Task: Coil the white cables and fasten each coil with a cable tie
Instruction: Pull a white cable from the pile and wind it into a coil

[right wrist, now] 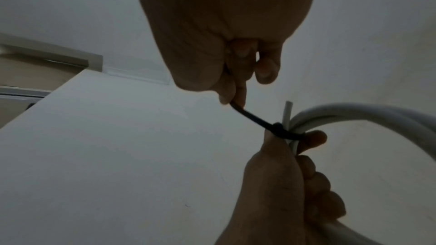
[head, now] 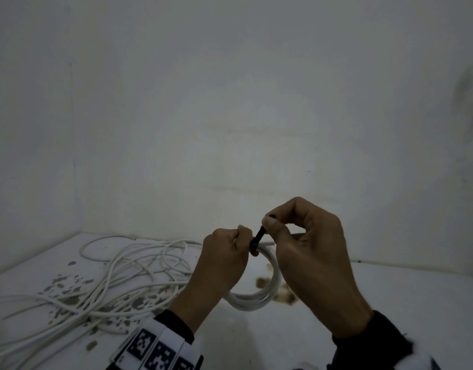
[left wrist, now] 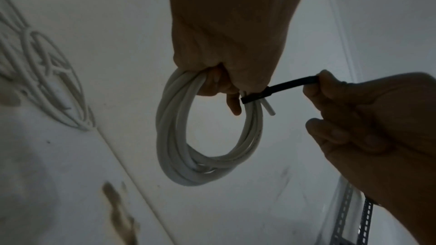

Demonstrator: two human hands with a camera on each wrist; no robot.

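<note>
A coil of white cable [head: 259, 296] [left wrist: 179, 137] hangs above the white table, gripped at its top by my left hand [head: 224, 260] [left wrist: 226, 44]. A black cable tie [head: 257, 239] [left wrist: 280, 88] [right wrist: 283, 131] is wrapped round the coil just beside my left fingers [right wrist: 313, 138]. My right hand [head: 307, 247] [right wrist: 226, 44] pinches the tie's free tail between thumb and forefinger, holding it stretched away from the coil. One short cut cable end [left wrist: 269, 109] [right wrist: 288, 113] sticks out next to the tie.
A loose tangle of white cables [head: 117, 273] [left wrist: 47, 81] lies on the table [head: 390, 303] to the left. The tabletop has chipped, stained patches [head: 64, 284]. A plain wall [head: 230, 102] stands close behind. Perforated metal rails [left wrist: 363, 217] show at lower right of the left wrist view.
</note>
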